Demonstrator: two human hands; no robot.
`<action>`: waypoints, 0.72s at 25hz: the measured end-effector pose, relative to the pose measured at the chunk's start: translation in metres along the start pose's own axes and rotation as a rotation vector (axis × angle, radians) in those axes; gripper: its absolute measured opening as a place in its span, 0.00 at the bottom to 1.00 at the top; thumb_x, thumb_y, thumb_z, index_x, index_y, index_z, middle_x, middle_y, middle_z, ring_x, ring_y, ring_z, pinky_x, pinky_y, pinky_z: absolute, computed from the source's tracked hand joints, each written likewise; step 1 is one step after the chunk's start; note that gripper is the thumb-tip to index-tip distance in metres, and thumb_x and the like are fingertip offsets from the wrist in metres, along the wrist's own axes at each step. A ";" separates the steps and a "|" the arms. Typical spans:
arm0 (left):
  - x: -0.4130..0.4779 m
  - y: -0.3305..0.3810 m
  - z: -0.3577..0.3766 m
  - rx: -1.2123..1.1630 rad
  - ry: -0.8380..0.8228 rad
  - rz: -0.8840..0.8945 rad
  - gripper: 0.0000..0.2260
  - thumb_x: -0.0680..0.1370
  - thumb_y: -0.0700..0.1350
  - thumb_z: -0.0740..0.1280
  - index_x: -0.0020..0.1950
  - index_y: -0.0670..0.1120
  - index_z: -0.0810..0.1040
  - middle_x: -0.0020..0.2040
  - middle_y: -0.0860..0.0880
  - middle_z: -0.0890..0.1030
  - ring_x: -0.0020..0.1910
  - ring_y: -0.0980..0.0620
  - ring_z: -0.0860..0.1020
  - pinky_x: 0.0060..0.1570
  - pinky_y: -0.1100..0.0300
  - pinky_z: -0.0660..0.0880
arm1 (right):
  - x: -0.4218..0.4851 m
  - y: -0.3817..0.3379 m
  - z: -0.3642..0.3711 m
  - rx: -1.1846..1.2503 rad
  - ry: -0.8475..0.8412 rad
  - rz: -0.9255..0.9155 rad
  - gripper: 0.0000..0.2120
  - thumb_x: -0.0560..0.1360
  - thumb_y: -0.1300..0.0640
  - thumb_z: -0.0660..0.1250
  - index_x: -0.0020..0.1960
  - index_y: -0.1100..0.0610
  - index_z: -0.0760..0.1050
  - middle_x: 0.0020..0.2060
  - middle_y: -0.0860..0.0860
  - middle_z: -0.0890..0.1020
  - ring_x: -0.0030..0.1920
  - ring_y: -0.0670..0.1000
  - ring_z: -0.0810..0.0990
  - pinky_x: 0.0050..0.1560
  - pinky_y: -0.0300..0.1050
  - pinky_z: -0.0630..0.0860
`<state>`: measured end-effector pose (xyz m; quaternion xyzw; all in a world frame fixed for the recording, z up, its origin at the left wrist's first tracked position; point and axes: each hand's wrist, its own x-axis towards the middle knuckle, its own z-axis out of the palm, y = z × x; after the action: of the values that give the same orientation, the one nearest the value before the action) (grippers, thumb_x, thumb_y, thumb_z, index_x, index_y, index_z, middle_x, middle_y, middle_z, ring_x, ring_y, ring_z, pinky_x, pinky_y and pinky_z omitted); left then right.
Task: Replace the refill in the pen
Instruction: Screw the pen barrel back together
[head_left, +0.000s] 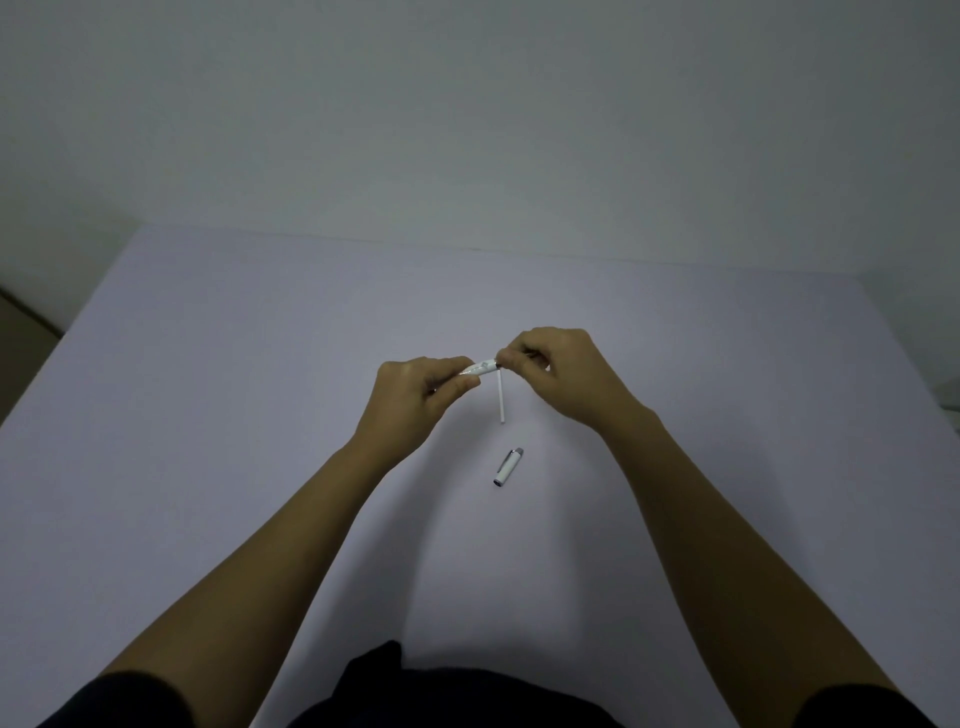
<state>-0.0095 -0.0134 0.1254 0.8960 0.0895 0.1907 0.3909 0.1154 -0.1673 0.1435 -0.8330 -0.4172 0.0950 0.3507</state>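
Note:
My left hand (415, 395) is closed around a white pen barrel (480, 368), which points right toward my other hand. My right hand (561, 371) pinches the barrel's right end with thumb and fingers; what it grips there is mostly hidden. A thin white refill (502, 397) lies on the table just below the two hands, running nearly straight toward me. The white pen cap (508, 467) with a silver tip lies on the table nearer to me, apart from both hands.
The work surface is a pale lilac table (208, 415) against a plain wall. Its left edge drops off at the far left, and its right edge at the far right. Dark clothing shows at the bottom.

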 end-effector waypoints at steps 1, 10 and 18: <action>-0.001 -0.001 0.000 -0.012 0.004 -0.015 0.07 0.75 0.48 0.67 0.49 0.48 0.82 0.28 0.44 0.76 0.26 0.53 0.67 0.30 0.67 0.64 | 0.001 0.002 0.001 0.022 -0.004 0.014 0.11 0.76 0.49 0.63 0.45 0.54 0.81 0.35 0.49 0.80 0.36 0.44 0.75 0.37 0.35 0.69; -0.005 -0.011 -0.009 -0.031 0.044 -0.094 0.05 0.75 0.46 0.67 0.45 0.47 0.82 0.27 0.41 0.73 0.29 0.53 0.65 0.28 0.68 0.61 | -0.030 0.063 0.084 0.010 0.067 0.706 0.14 0.75 0.53 0.65 0.54 0.62 0.77 0.50 0.59 0.83 0.54 0.59 0.80 0.53 0.46 0.73; -0.010 -0.017 -0.011 0.005 0.021 -0.097 0.05 0.75 0.47 0.67 0.44 0.48 0.81 0.25 0.53 0.67 0.28 0.55 0.66 0.27 0.68 0.61 | -0.051 0.064 0.136 0.034 0.059 0.880 0.12 0.72 0.61 0.68 0.52 0.66 0.74 0.51 0.62 0.82 0.51 0.59 0.81 0.38 0.36 0.70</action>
<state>-0.0232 0.0027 0.1172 0.8896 0.1375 0.1807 0.3963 0.0619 -0.1632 -0.0058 -0.9278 -0.0112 0.2184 0.3022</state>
